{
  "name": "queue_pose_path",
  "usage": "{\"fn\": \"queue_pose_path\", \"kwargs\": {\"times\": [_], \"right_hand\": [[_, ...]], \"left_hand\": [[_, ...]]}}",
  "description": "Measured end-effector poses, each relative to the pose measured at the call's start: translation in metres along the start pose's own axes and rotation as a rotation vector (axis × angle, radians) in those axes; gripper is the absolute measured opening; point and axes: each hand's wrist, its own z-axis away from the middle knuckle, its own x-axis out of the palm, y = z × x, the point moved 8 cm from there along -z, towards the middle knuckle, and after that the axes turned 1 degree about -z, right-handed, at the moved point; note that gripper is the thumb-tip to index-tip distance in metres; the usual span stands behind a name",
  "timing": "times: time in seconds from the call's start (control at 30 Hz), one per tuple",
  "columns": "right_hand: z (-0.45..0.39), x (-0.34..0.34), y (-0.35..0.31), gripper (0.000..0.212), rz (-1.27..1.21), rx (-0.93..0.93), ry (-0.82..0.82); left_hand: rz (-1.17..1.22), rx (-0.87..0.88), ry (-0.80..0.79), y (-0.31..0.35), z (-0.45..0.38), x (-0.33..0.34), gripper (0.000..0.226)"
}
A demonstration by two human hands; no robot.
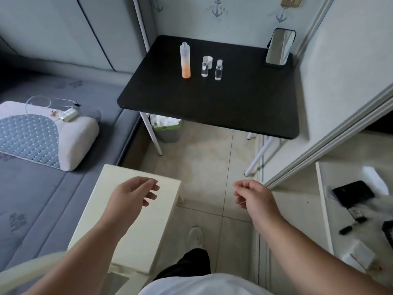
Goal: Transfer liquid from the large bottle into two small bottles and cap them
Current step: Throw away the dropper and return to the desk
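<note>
The black counter [212, 107] stood far ahead of me. On its far half the large bottle [185, 60] stood upright and uncapped, frosted above, orange below. To its right stood two small clear bottles: the left one [204, 69] beside a white cap [208, 61], the right one [218, 70] capped. My left hand [133, 195] and right hand [253, 196] hung near me, each grip loosely curled and holding nothing.

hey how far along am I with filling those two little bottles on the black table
Done: the large bottle stands uncapped, and the right small bottle looks capped; whether either holds liquid is unclear. In hand: nothing; your left hand and right hand hang empty, short of the black table. Left: the left small bottle looks open, a white cap just behind it, so at least capping it remains.
</note>
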Motion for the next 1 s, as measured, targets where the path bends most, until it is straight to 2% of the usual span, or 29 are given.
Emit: {"fn": "queue_pose_path", "kwargs": {"times": [0.4,0.57,0.8,1.0], "right_hand": [[-0.125,0.013,-0.113,0.02,-0.006,-0.049,0.038],[-0.193,0.012,-0.158,0.022,-0.001,-0.073,0.021],[-0.29,0.015,-0.226,0.022,0.114,-0.07,-0.084],[-0.351,0.034,-0.279,0.022,0.184,-0.113,-0.107]], "left_hand": [[-0.037,0.085,-0.109,0.103,-0.164,0.052,0.022],[-0.068,0.076,-0.071,0.14,-0.223,0.081,0.02],[-0.022,0.035,0.012,0.2,-0.293,0.116,0.018],[-0.001,-0.006,0.007,0.234,-0.347,0.127,0.016]]}}
